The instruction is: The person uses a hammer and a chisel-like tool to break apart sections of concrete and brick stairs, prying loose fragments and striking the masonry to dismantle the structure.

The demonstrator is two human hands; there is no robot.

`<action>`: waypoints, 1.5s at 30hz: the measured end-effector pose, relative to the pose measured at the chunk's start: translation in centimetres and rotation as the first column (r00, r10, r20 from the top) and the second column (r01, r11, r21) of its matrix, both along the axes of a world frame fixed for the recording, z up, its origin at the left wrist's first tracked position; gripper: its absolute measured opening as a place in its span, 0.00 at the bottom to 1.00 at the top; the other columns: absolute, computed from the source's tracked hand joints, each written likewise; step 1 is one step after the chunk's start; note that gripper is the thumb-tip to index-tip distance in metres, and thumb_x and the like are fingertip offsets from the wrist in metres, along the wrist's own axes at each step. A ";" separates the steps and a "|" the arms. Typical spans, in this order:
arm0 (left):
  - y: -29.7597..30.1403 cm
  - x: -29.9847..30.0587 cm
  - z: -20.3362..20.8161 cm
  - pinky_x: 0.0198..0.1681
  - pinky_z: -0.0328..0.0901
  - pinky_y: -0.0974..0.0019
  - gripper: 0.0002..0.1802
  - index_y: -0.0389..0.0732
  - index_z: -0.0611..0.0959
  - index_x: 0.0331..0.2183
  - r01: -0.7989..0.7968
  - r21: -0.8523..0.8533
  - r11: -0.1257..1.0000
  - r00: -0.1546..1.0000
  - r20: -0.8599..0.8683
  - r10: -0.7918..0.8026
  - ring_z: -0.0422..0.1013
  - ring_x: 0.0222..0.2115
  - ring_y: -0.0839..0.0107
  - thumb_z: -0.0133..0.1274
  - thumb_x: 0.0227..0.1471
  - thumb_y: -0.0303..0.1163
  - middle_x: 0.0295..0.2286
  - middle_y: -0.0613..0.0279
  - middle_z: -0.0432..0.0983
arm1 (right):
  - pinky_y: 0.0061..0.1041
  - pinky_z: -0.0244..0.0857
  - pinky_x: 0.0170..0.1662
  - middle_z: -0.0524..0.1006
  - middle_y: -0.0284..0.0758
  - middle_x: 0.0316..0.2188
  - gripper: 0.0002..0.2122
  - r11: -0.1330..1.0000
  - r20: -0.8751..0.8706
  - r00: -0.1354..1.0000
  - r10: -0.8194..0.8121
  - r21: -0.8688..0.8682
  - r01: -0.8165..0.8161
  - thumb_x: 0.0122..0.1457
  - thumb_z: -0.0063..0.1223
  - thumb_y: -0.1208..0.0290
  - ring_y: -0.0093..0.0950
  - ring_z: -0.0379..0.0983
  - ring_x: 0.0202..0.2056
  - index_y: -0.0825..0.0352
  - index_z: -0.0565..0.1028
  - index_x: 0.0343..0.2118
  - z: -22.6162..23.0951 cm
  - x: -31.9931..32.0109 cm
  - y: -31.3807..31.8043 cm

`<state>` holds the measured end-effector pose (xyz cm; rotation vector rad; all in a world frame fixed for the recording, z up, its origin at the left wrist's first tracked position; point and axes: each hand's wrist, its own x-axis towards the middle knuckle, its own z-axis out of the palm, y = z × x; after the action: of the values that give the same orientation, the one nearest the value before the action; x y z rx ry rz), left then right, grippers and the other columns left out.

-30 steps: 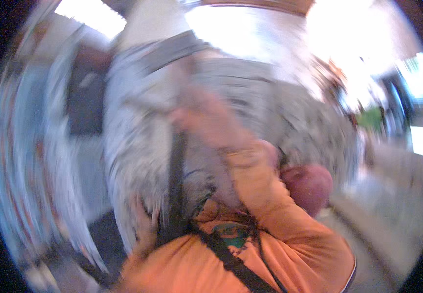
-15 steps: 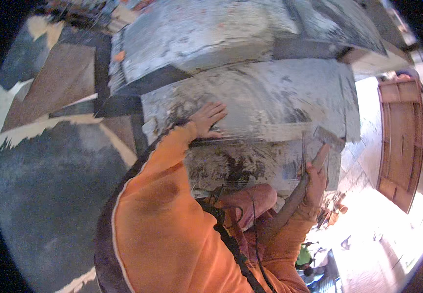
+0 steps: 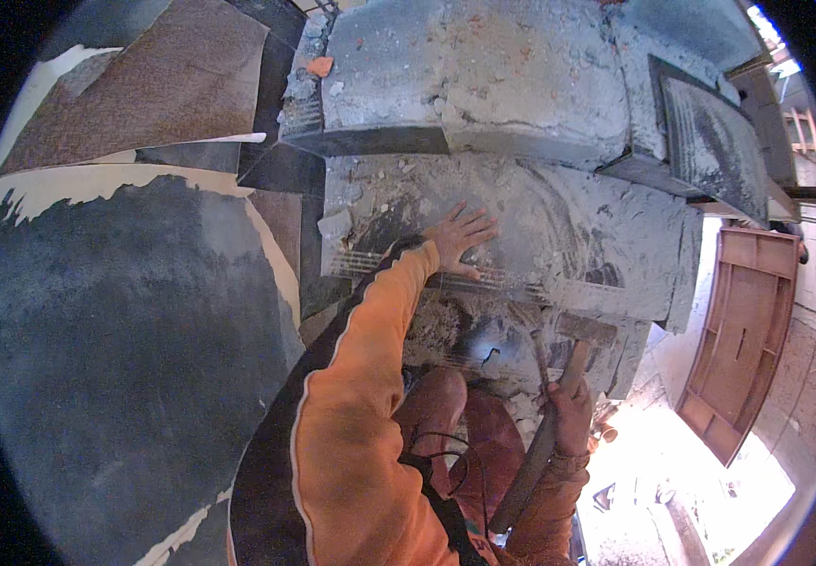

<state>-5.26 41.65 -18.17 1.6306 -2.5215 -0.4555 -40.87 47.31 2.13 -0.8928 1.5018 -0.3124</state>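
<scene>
A hammer (image 3: pixel 575 366) sits at four o'clock from the middle of the view, its blocky head pointing toward one o'clock and its handle slanting back toward seven. The right hand (image 3: pixel 571 415) has its grip closed around that handle, just below the head. A thin bar (image 3: pixel 540 363) stands close beside it, toward ten o'clock; whether the same fingers hold it, I cannot tell. Near the middle, toward one o'clock, the left hand (image 3: pixel 462 241) has its grip released, fingers spread over a dusty grey step (image 3: pixel 606 226). A higher step (image 3: pixel 521 85) lies toward one o'clock, an orange fragment (image 3: pixel 320 66) at eleven, a dark panel (image 3: pixel 134 358) between eight and nine, and a brown wooden frame (image 3: pixel 742 340) between three and four.
</scene>
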 end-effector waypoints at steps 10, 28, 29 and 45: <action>0.5 -6.1 3.0 0.63 0.39 0.47 0.43 0.47 0.60 0.59 -0.519 0.202 0.830 0.853 0.063 0.518 0.44 0.62 0.59 0.52 0.44 0.55 0.60 0.58 0.52 | 0.22 0.62 0.29 0.73 0.30 0.24 0.12 0.997 -0.027 1.000 0.002 -0.079 -0.004 0.51 0.56 0.73 0.21 0.69 0.26 0.70 0.70 0.38 10.6 2.5 3.4; 7.3 -7.9 26.7 0.49 0.64 0.59 0.26 0.37 0.69 0.50 0.480 0.808 0.342 -0.228 -0.262 0.938 0.69 0.44 0.65 0.49 0.55 0.43 0.45 0.56 0.71 | 0.31 0.63 0.42 0.74 0.41 0.37 0.19 0.808 -0.016 0.877 0.480 -0.381 -0.449 0.52 0.55 0.66 0.32 0.69 0.38 0.71 0.69 0.44 13.9 8.3 -7.5; 7.7 -8.3 27.1 0.49 0.64 0.58 0.26 0.37 0.68 0.51 0.414 0.823 0.388 -0.335 -0.258 0.906 0.68 0.45 0.65 0.48 0.55 0.42 0.46 0.56 0.70 | 0.33 0.63 0.43 0.74 0.43 0.37 0.19 0.784 0.056 0.849 0.526 -0.420 -0.458 0.51 0.54 0.66 0.37 0.69 0.40 0.70 0.69 0.45 13.8 9.7 -7.9; 1.5 3.7 31.7 0.44 0.65 0.60 0.15 0.36 0.73 0.45 -0.456 0.493 0.741 -0.324 -0.867 0.378 0.71 0.39 0.63 0.48 0.57 0.32 0.43 0.52 0.73 | 0.24 0.63 0.37 0.73 0.30 0.29 0.12 0.782 0.001 0.924 0.383 -0.532 -0.324 0.54 0.55 0.70 0.21 0.66 0.31 0.70 0.70 0.37 11.9 23.3 -12.2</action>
<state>-1.52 43.19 13.55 1.1079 -0.5668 -0.9738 -17.57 35.11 13.99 -1.5491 1.1208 -0.4955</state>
